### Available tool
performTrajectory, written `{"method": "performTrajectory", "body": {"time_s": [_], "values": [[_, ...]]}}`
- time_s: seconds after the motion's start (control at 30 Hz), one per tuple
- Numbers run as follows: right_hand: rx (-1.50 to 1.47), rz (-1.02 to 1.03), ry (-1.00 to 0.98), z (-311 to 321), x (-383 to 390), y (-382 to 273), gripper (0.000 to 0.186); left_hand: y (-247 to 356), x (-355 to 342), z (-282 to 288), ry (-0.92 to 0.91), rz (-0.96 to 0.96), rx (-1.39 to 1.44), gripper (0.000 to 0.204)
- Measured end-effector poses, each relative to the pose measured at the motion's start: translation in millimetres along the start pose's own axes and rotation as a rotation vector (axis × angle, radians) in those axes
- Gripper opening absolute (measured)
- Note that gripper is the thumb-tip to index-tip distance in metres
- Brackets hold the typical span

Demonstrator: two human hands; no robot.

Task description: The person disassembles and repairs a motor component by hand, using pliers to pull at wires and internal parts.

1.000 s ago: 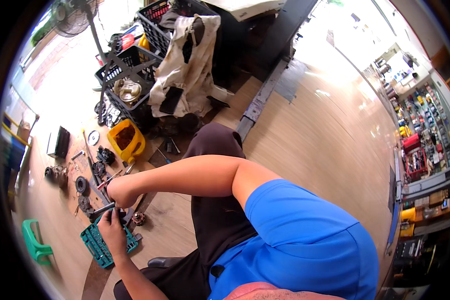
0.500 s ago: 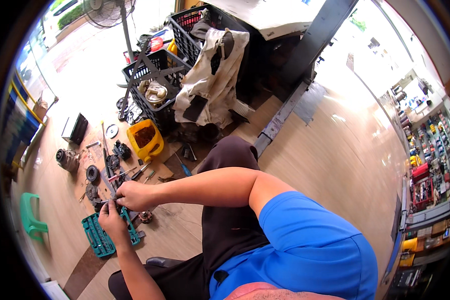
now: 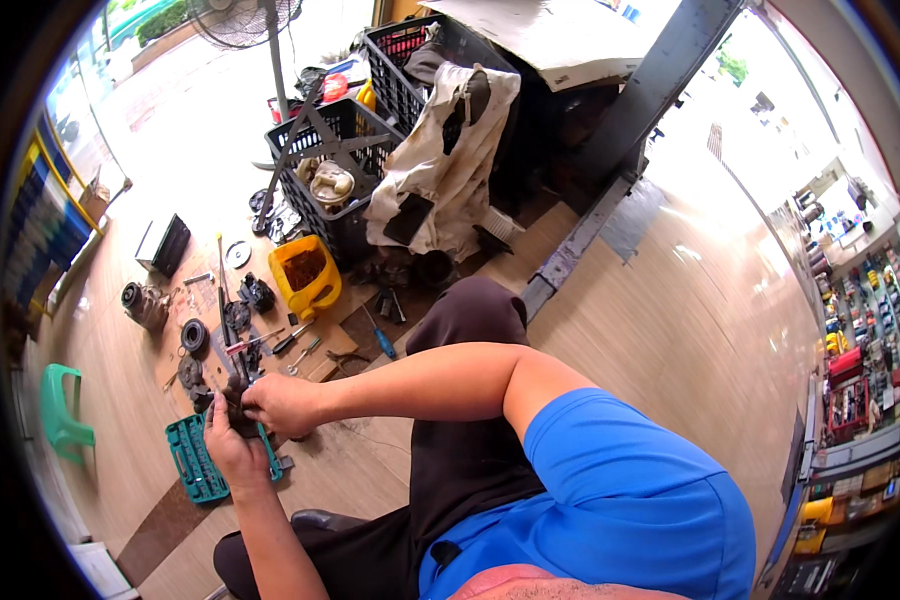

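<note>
My left hand is raised over the green tool case, its fingers closed around a dark, greasy part whose kind I cannot make out. Close against it on the right, my right hand is curled at the same dark part; its fingertips are partly hidden. The open case lies on the floor under both hands, and my left forearm covers some of it. Just beyond my hands, dark loose parts and tools lie on a brown cardboard sheet, among them a black ring.
A yellow cut-open jug stands beyond the tools, near a blue-handled screwdriver. Black crates and a stained cloth are behind it. A metal lift post rises ahead. A green stool stands at left.
My hands have come closer together, with the dark part now between them. The right hand has shifted slightly right and down. The whole view has moved a little.
</note>
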State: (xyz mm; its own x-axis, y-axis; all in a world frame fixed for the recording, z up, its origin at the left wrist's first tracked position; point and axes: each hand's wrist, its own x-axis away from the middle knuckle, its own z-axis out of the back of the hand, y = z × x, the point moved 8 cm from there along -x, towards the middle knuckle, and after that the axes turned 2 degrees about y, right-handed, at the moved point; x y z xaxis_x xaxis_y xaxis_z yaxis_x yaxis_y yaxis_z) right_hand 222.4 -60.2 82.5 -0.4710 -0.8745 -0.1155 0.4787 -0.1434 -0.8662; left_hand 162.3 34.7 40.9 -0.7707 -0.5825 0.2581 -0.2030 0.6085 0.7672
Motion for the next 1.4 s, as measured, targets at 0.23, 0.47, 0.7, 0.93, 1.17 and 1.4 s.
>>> {"method": "performTrajectory", "body": {"time_s": [0.23,0.47,0.7,0.93,1.17,1.4], "values": [[-0.103,-0.068,-0.006,-8.5,-3.7,3.0,0.02,7.0,-0.1,8.3,-0.025,-0.041,0.048,0.018],[-0.006,-0.062,-0.047,-7.7,0.5,2.2,0.02,16.8,0.7,-2.2,0.037,-0.065,0.11,0.017],[-0.08,-0.01,-0.105,-10.3,-3.9,4.3,0.021,20.5,-3.9,9.4,0.045,-0.073,0.174,0.016],[-0.02,0.006,-0.23,-5.5,2.5,6.0,0.024,33.8,13.0,-17.8,-0.022,-0.021,0.126,0.02],[0.134,-0.037,-0.447,7.2,-3.2,21.3,0.033,28.7,13.1,-20.2,-0.091,0.138,-0.164,0.014],[0.053,-0.209,-0.427,29.9,0.2,22.8,0.029,13.1,19.3,-20.2,-0.197,0.127,-0.595,0.022]]}}
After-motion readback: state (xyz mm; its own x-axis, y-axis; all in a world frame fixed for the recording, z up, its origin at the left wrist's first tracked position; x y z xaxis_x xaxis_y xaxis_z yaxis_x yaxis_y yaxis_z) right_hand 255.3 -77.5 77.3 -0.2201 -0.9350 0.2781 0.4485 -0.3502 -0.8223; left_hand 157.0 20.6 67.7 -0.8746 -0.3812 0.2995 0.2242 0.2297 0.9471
